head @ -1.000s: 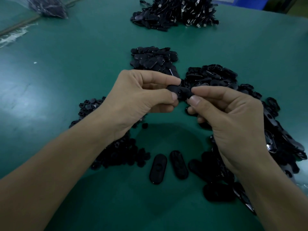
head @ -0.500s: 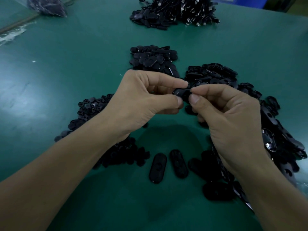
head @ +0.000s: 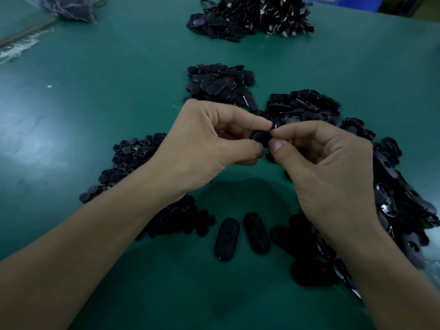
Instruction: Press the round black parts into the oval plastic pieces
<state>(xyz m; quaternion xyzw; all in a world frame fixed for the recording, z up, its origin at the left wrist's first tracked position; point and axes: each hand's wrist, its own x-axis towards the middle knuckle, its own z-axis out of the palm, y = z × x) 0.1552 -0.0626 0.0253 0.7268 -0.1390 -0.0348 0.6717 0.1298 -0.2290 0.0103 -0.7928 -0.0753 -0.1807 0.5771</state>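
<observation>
Above the green table (head: 119, 91), my left hand (head: 204, 144) and my right hand (head: 328, 167) meet fingertip to fingertip and both pinch one black oval plastic piece (head: 260, 136). Most of it is hidden by my fingers, so any round part in it cannot be seen. A heap of small round black parts (head: 128, 160) lies under my left forearm. Loose oval pieces (head: 404, 194) are piled along the right. Two single oval pieces (head: 226, 239) (head: 257, 233) lie side by side near me.
A small stack of oval pieces (head: 219, 84) sits just beyond my hands, with another heap (head: 304, 106) to its right. A big pile of black parts with metal ends (head: 252, 17) lies at the far edge. A plastic bag (head: 69, 5) is at the far left.
Both hands have drifted slightly left and closer together around the oval piece; my fingertips now cover more of it. The piles on the table have not moved.
</observation>
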